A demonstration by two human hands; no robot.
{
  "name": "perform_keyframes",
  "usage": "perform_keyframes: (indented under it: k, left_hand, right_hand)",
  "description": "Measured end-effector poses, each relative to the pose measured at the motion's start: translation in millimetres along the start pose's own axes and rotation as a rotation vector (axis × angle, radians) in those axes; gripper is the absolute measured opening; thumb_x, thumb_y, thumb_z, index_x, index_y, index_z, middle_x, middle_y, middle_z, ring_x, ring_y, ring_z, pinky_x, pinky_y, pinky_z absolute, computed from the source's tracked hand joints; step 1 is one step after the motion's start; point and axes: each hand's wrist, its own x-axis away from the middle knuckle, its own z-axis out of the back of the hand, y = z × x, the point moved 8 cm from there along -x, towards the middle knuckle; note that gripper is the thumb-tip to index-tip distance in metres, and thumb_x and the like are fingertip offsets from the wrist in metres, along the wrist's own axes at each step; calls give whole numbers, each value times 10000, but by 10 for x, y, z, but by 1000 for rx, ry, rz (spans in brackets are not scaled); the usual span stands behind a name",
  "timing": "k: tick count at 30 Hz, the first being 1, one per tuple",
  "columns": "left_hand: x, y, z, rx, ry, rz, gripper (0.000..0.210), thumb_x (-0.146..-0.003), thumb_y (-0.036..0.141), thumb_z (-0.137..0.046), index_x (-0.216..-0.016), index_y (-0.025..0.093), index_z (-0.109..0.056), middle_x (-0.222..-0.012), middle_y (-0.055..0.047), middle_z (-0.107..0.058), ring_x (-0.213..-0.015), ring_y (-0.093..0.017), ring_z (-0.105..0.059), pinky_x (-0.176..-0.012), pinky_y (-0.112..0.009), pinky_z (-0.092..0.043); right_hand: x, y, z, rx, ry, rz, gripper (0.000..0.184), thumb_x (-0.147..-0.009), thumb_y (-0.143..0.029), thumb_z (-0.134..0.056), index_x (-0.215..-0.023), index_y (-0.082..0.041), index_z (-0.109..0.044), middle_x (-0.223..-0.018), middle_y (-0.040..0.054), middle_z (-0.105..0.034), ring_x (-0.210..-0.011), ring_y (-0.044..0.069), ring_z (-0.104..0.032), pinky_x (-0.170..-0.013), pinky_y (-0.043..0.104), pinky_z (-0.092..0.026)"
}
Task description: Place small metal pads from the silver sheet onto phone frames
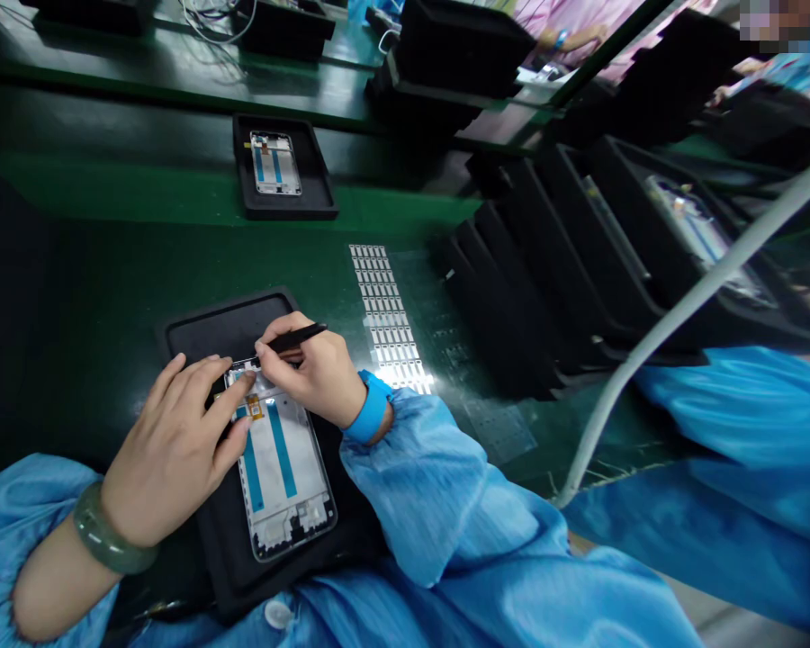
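Note:
A phone frame point(290, 468) with two blue strips and an orange flex cable point(254, 407) lies in a black foam tray point(222, 328). My left hand point(182, 432) rests on the frame's upper left, fingers stretched out and fingertips touching near its top edge. In my right hand point(314, 373) a pair of black tweezers point(297, 338) is pinched, held over the frame's top end. The tips of the tweezers are hidden behind my fingers. Right of my right hand is a sheet of small pale stickers point(384, 310) in rows on the green table.
Another black tray point(290, 202) with a phone frame point(276, 164) sits farther back. A stack of tilted black trays point(546, 261) stands at the right, behind a pale curved tube point(681, 333). A co-worker's blue sleeve point(742, 405) is at the right edge; others work at the back.

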Motion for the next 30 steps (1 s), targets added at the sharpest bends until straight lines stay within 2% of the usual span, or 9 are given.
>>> perform_keyframes:
  k: [5,10,12,15,18,20,22,27,30]
  left_hand:
    - [-6,-26,-15,12,-9,3,394,-848,287,-497,-1218,156,-524,-1195,-139,-512,-1124,-281,-495,-1051,-511,-340]
    - [13,-53,-35,33,-20,32,398,-880,342,-445,-1236,168,-488,-1217,-137,-492,-1188,-290,-453,-1075,-531,-294]
    - [49,-172,5,10,21,169,471,-885,426,-413,-1231,112,-467,-1208,-178,-481,-1205,-335,-430,-1046,-566,-309]
    - [157,-417,61,-58,53,435,654,-848,562,-404,-1221,26,-429,-1129,-238,-475,-1131,-395,-465,-883,-546,-452]
    - [208,-525,15,-48,-8,505,620,-859,546,-393,-1214,39,-420,-1034,-210,-481,-1062,-381,-511,-741,-473,-512]
    - [192,-563,-9,-21,-1,492,517,-884,472,-383,-1213,76,-422,-1009,-177,-482,-1015,-343,-538,-720,-443,-515]
    - [134,-626,-19,-9,35,457,445,-894,397,-377,-1216,94,-425,-1016,-164,-486,-963,-307,-558,-715,-422,-515]
    - [-184,-842,44,-28,59,366,339,-908,328,-337,-1134,154,-520,-1010,-137,-520,-959,-276,-560,-783,-420,-500]
    - [-418,-605,232,-100,79,324,411,-872,480,-403,-1064,149,-555,-1081,-173,-508,-1039,-349,-501,-806,-496,-463]
  right_hand:
    - [-16,-17,-37,-13,-25,23,107,-856,-277,-536,-862,-173,-560,-802,2,-630,-699,80,-635,-682,183,-527]
    - [19,17,182,-28,137,-21,119,-864,-304,-522,-863,-185,-530,-795,5,-623,-683,98,-628,-654,217,-520]
    - [62,-37,373,53,231,-5,124,-886,-306,-492,-880,-187,-525,-831,21,-626,-734,116,-630,-690,237,-513]
    - [138,-147,591,414,290,-9,153,-909,-263,-415,-910,-171,-538,-908,81,-636,-871,184,-618,-759,299,-483]
    - [193,-8,564,754,92,-214,239,-927,-304,-370,-857,-157,-545,-814,121,-658,-790,229,-636,-669,317,-467]
    - [247,160,435,808,-132,-346,288,-940,-350,-354,-833,-158,-540,-747,130,-673,-706,238,-654,-612,313,-457]
    - [284,256,316,774,-284,-390,303,-944,-375,-348,-856,-159,-541,-754,146,-686,-697,260,-670,-601,326,-458]
    - [264,285,252,592,-364,-418,371,-927,-452,-369,-780,-170,-560,-777,138,-694,-748,256,-678,-646,324,-463]
    - [256,212,291,439,-366,-424,387,-942,-417,-348,-683,-189,-524,-640,67,-663,-660,188,-656,-658,278,-450]
